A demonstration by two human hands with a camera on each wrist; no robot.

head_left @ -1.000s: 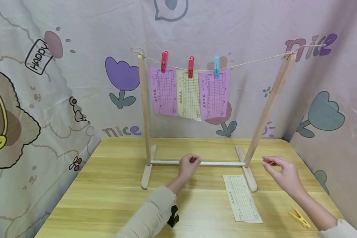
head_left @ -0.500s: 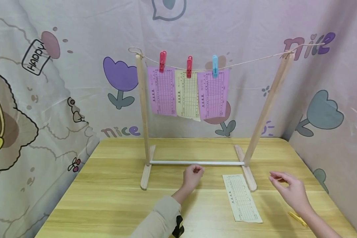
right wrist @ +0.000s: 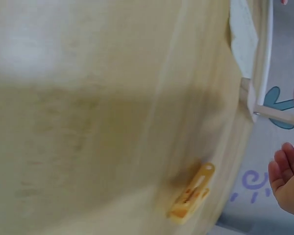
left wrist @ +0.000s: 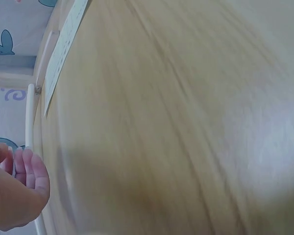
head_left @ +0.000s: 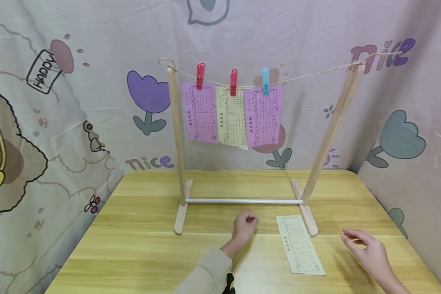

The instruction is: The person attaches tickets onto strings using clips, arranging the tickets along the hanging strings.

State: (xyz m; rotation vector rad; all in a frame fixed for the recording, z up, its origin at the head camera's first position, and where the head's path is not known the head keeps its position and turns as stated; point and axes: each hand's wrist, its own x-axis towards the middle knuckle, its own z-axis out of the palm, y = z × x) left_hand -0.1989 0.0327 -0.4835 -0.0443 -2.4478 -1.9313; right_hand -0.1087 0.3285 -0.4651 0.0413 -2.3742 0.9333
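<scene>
My left hand (head_left: 245, 229), fingers loosely curled and holding nothing, hovers over the table left of a pale yellow printed slip (head_left: 301, 246). To the right of that slip is my right hand (head_left: 368, 254), thumb and fingers bent with a gap between them and nothing in it. The right wrist view has a yellow clothespin (right wrist: 192, 195) lying on the wood; in the head view the right hand and forearm hide it. From a string hang a purple slip (head_left: 201, 118) and a yellow slip (head_left: 232, 120), each under a red clothespin, and another purple slip (head_left: 263, 118) under a blue clothespin (head_left: 266, 81).
The string is tied between a left wooden post (head_left: 176, 134) and a right wooden post (head_left: 332, 130), which leans outward. A white rod (head_left: 242, 201) joins their feet low over the table (head_left: 132, 245). Patterned cloth (head_left: 316, 24) encloses the back and sides.
Both hands have come down and back toward the person from near the rod, the left also drifting slightly right. The yellow clothespin has become covered in the head view. Hanging slips stay put.
</scene>
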